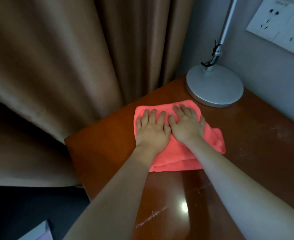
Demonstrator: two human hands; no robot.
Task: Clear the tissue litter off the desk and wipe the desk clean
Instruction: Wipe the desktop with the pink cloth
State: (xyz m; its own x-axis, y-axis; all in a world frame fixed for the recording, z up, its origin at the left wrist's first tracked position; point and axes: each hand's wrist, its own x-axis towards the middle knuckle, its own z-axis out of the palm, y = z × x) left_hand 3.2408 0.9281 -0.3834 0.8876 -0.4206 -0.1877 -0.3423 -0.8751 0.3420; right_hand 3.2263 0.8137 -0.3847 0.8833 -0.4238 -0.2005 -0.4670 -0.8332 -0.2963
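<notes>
A folded pink cloth (180, 158) lies on the brown wooden desk (104, 146), near its far left corner. My left hand (151, 129) presses flat on the cloth's left part, fingers spread. Beside it, thumb to thumb, my right hand (186, 124) presses flat on the cloth too. Both palms are down and the fingers point away from me. No tissue litter shows on the visible part of the desk.
A silver desk lamp with a round base (214, 85) stands just behind the cloth, by the wall. Brown curtains (64, 66) hang against the desk's left edge. A white socket panel (279, 26) is on the wall. Dark floor lies at lower left.
</notes>
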